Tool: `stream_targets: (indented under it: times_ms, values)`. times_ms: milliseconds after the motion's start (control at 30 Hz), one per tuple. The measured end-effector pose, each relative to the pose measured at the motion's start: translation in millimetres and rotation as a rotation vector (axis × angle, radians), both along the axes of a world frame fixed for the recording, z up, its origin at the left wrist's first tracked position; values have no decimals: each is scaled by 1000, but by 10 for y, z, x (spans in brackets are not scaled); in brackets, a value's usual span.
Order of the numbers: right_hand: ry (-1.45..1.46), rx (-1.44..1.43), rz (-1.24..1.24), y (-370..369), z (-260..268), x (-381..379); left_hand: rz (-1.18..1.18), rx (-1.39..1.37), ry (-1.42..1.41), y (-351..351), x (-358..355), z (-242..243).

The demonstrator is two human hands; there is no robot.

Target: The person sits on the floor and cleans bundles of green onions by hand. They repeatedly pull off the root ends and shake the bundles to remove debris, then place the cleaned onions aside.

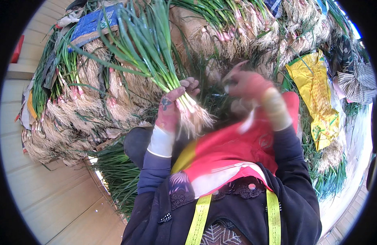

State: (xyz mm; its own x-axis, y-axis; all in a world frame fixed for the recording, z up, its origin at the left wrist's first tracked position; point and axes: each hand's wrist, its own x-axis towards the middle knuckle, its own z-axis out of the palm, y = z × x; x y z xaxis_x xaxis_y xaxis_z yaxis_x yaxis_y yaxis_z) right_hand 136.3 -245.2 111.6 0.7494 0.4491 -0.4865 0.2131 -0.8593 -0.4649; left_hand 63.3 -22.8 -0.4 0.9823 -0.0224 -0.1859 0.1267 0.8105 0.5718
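In the head view my left hand (173,107), in a reddish glove with a white cuff, grips a bunch of green garlic or spring onion stalks (161,58) near the pinkish bulbs. Its pale roots (191,119) hang toward my lap, and the long leaves fan up and away. To the right my right hand (249,84), in a similar glove with a yellowish cuff, is blurred by motion. A thin pale thing shows blurred at its fingers, and whether they grip it I cannot tell. Below that hand a whitish blurred piece (247,122) is over my red apron (237,144).
Rooted bunches (66,104) lie heaped at the left, with more bunches (234,27) beyond my hands. A blue printed sack piece (96,23) rests on the left heap, a yellow plastic bag (317,95) at the right. Green leaves (121,174) are beside my left arm.
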Motion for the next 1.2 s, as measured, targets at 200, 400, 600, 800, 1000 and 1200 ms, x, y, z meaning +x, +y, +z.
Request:
stream_targets:
  times_ms: [200, 400, 600, 800, 1000, 1200]
  values:
    - [81, 675, -105, 278, -749, -289, 137, 14, -84, -77, 100, 29]
    - [607, 649, 43, 541, -1204, -568, 146, 36, -70, -125, 145, 150]
    - [266, 859, 277, 338, -550, -684, 184, 205, 252, -16, 262, 81]
    - [111, 413, 87, -106, -39, -335, 259, 134, 0, 49, 224, 309]
    - [-809, 321, -206, -97, 193, 1048, 231, 20, -160, 86, 231, 506]
    - [-738, -109, -330, 129, 236, 1917, 202, 10, 11, 51, 309, 129]
